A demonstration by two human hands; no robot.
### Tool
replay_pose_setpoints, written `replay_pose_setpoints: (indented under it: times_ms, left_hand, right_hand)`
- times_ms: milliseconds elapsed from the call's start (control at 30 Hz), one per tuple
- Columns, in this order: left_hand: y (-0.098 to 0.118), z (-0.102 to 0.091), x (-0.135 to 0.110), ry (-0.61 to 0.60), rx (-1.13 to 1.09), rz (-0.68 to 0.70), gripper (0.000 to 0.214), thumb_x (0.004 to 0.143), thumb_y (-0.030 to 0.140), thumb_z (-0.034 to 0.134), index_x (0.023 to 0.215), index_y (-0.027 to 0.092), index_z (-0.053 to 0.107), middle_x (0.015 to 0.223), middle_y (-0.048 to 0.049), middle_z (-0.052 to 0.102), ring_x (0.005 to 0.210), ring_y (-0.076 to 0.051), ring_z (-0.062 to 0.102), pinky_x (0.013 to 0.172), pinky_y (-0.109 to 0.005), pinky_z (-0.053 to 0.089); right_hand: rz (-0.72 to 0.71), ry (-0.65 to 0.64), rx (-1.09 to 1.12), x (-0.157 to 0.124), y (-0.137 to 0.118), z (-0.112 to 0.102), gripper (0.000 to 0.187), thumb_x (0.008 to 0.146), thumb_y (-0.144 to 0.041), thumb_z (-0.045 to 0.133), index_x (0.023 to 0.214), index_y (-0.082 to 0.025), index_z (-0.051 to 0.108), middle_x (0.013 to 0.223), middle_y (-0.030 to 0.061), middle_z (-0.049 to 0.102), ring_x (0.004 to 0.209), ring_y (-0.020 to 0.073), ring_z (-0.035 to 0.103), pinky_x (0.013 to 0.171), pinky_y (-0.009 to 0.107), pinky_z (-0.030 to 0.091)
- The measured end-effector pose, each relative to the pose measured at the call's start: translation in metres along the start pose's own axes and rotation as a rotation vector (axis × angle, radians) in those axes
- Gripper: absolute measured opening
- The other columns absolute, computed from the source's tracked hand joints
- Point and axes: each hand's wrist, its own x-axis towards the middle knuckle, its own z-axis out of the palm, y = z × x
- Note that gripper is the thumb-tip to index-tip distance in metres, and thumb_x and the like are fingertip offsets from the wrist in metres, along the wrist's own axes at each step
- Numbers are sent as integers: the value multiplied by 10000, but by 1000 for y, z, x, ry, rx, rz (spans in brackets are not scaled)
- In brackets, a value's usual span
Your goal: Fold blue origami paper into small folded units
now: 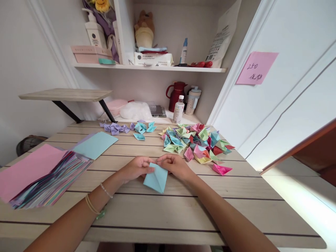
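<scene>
Between my hands is a folded piece of light blue paper [156,179], roughly diamond-shaped with a crease running down it. My left hand [137,168] pinches its upper left side, thumb lying on top. My right hand [175,166] grips its upper right edge with the fingers curled, and those fingertips are partly hidden. Just beyond the hands lie a few blue folded paper boats [141,128] and a row of purple folded papers [115,128]. To the right of them spreads a heap of many-coloured paper boats [199,140], with a bright pink boat [222,169] at its near edge.
A thick stack of coloured paper [52,178] lies at the left, with light blue sheets [96,145] behind it. A clear bottle [179,109], a red jug [177,95] and a tumbler [193,100] stand at the back. A small raised shelf [65,94] overhangs the table's far left.
</scene>
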Motion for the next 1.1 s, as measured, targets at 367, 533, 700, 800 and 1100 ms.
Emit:
replay_pose_setpoints:
  times_ms: [367,533,700,800,1100]
  left_hand:
    - [-8,3,4,-28,102,115,596,667,355,696,1160,156,427,630,23,603,465,-64,453,446,-171,285]
    - [-7,1,6,15,138,66,490,656,374,695,1045,124,535,630,-11,629,481,-85,503,460,-190,340]
    - [-4,-5,6,31,146,48,335,678,431,656,775,112,622,693,-66,674,569,-132,593,562,-244,453]
    - [-3,-5,5,21,168,79,334,702,441,629,781,117,618,683,-62,668,566,-133,597,567,-247,463]
    - [0,1,-1,76,345,181,307,769,472,523,735,169,551,480,50,442,425,-78,414,408,-176,273]
  right_hand:
    - [31,-25,-171,-3,-1,6,277,680,-402,638,736,-135,679,538,-22,546,457,72,392,419,194,253]
    - [-49,98,-327,-4,-3,7,201,740,-320,569,726,-138,654,548,-17,533,480,83,419,421,188,272]
    - [-229,168,-514,-1,-3,3,180,799,-289,500,715,-153,583,510,-40,472,468,87,404,443,200,285]
    - [-268,149,-565,1,-2,2,151,807,-273,490,750,-159,571,510,-47,452,466,89,395,447,203,276]
    - [-309,100,-568,3,-1,1,121,823,-250,468,766,-167,535,512,-58,421,473,95,399,459,206,264]
